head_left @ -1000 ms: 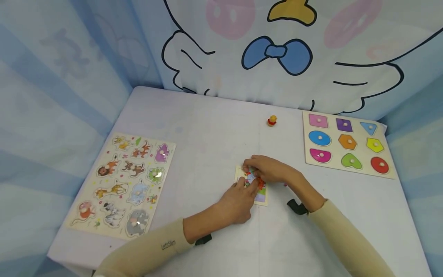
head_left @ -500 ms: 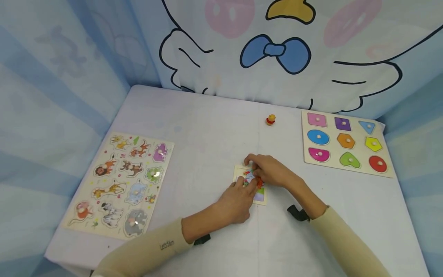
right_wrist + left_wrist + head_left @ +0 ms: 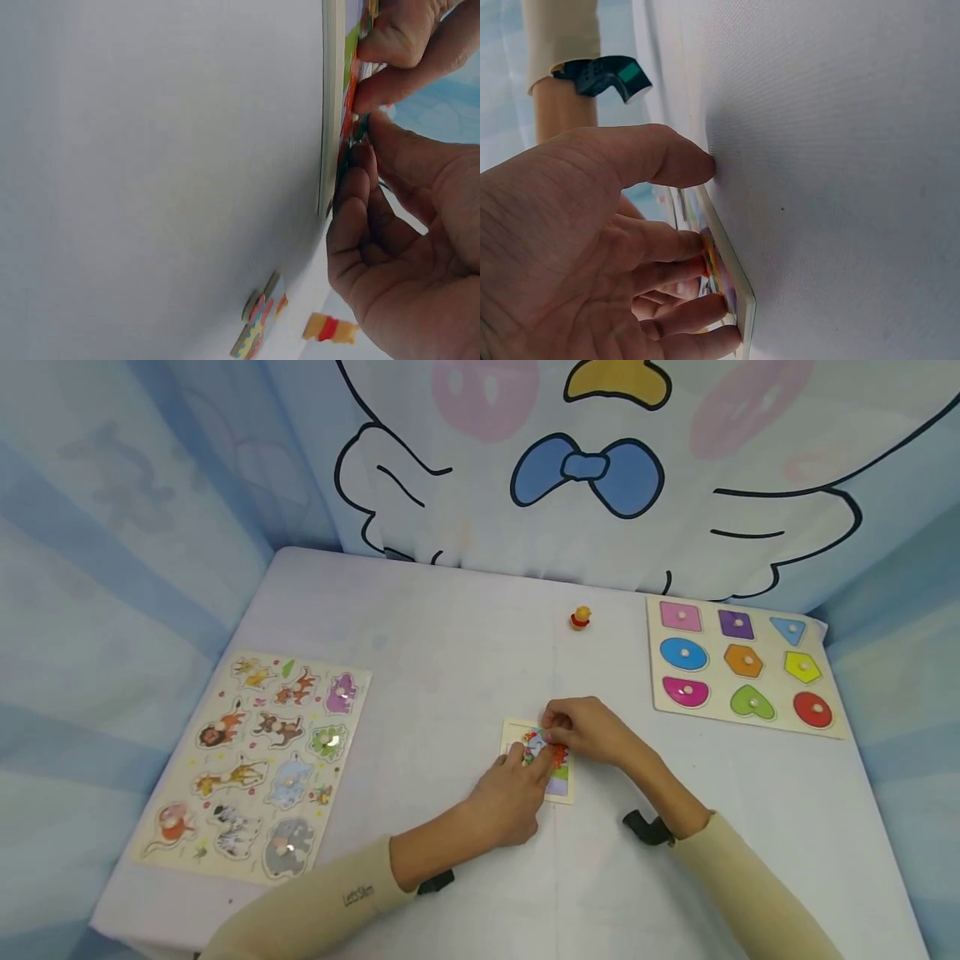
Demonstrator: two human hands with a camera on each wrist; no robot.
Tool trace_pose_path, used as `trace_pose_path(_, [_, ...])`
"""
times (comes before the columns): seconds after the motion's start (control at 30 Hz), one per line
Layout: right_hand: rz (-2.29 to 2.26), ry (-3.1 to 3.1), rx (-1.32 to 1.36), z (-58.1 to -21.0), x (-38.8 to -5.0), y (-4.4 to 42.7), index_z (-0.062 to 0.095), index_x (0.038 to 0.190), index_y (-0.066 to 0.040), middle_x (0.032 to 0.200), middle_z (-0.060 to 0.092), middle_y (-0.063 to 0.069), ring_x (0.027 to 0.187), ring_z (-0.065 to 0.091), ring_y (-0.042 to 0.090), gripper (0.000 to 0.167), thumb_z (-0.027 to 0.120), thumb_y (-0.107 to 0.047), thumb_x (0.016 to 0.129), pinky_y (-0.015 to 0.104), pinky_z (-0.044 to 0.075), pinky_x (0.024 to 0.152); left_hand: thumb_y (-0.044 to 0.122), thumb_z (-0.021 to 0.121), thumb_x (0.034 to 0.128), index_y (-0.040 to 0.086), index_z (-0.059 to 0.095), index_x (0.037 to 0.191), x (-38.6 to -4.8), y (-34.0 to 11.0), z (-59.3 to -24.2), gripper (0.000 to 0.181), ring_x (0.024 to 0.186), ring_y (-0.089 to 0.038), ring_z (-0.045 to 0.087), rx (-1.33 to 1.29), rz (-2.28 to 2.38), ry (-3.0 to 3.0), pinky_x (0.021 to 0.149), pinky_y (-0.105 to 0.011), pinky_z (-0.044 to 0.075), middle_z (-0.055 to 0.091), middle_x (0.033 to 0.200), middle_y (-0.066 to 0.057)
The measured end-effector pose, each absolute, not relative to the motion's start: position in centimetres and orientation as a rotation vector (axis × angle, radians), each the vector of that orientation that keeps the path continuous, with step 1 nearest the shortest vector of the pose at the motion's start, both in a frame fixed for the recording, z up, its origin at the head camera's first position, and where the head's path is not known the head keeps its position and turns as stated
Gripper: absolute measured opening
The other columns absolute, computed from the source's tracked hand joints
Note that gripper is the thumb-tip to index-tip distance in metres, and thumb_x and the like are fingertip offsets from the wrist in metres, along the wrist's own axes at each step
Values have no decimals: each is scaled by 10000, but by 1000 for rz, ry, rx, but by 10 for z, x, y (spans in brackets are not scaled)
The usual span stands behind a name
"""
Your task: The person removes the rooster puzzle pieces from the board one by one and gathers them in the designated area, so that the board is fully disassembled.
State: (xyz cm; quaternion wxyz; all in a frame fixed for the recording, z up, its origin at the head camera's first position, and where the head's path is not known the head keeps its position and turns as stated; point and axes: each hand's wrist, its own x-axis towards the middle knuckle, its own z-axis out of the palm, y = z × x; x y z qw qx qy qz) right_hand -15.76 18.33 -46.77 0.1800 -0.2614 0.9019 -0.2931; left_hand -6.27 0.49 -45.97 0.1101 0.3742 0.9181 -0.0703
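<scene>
A small jigsaw puzzle (image 3: 558, 787) with a colourful picture and pale frame lies flat mid-table. My left hand (image 3: 507, 795) rests on it, fingertips (image 3: 694, 245) pressing its face and thumb touching the tablecloth beside its edge. At the puzzle's upper right corner, my right hand (image 3: 588, 731) pinches a dark green puzzle piece (image 3: 362, 129) between thumb and fingers. Much of that piece is hidden by the fingers. Loose puzzle pieces (image 3: 259, 319) lie on the cloth near the right hand in the right wrist view; the head view hides them.
A yellow bear figurine (image 3: 581, 618) in red stands farther back. An animal peg puzzle board (image 3: 296, 712) lies at the left, a shape peg board (image 3: 708, 681) at the back right. Blue-and-white curtains (image 3: 465, 527) border the table.
My right hand has shifted right along the puzzle's top edge, its fingers drawing together at the upper right corner. The left hand keeps its place on the puzzle. The head view has shifted slightly.
</scene>
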Motion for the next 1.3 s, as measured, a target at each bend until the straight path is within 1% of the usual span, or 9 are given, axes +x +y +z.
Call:
trace_pose_path(0.13, [-895,2578,-670,-466,-152,183,704,905,-116,778,646,-67,716,582,114,43,741,-129,887,312,508,697,375,616,897,70,491,1454,-64,4,-459,647,1125,-290,384,1092,-217,2688,937,-347,452,300,1554,-43])
trace_pose_path(0.3, [-1007,2562,-628,-470,-149,185,714,892,-109,809,674,-57,735,614,120,40,749,-104,875,301,522,709,387,601,907,69,475,1465,-64,4,-458,655,1174,-295,374,1088,-239,2683,937,-343,457,281,1558,-39])
trace_pose_path(0.57, [-1154,2473,-646,-475,-150,192,705,877,-105,796,652,-40,716,570,170,37,739,-91,871,267,484,647,383,596,907,72,463,1474,-63,4,-459,661,1209,-290,371,1083,-220,2684,979,-376,442,282,1559,-30])
trace_pose_path(0.67, [-1180,2461,-647,-475,-151,195,718,890,-89,810,659,-38,727,563,172,31,739,-109,877,268,480,652,376,588,909,78,451,1484,-63,4,-459,662,1196,-281,375,1084,-226,2686,979,-373,441,277,1567,-28])
trace_pose_path(0.77, [-1242,2446,-599,-475,-152,200,729,904,-98,841,674,-23,761,574,185,50,732,-147,897,269,483,689,372,585,911,83,442,1492,-62,4,-460,665,1186,-272,384,1092,-229,2685,973,-367,445,282,1572,-31])
trace_pose_path(0.87, [-1334,2432,-515,-470,-154,213,734,928,-112,889,687,12,792,589,231,77,724,-186,914,277,491,699,366,593,911,81,441,1493,-62,4,-460,666,1214,-271,381,1094,-216,2687,962,-352,449,287,1574,-32])
trace_pose_path(0.97, [-1391,2434,-428,-461,-155,234,733,970,-96,939,692,55,811,597,293,119,714,-205,926,287,501,692,362,601,908,76,449,1487,-62,6,-460,664,1252,-282,373,1095,-205,2694,962,-344,448,289,1573,-32])
trace_pose_path(1.17, [-1288,2498,-239,-455,-148,289,735,1020,-87,982,689,69,880,603,270,207,712,-271,928,265,503,737,357,608,903,64,484,1462,-60,6,-461,643,1246,-300,396,1118,-210,2702,985,-374,442,306,1564,-50])
trace_pose_path(1.3, [-1210,2475,-137,-457,-140,317,730,1059,-57,1017,689,92,903,590,273,255,704,-277,933,277,502,756,365,605,903,61,522,1433,-61,4,-461,616,1213,-298,406,1128,-225,2709,973,-366,444,321,1555,-49])
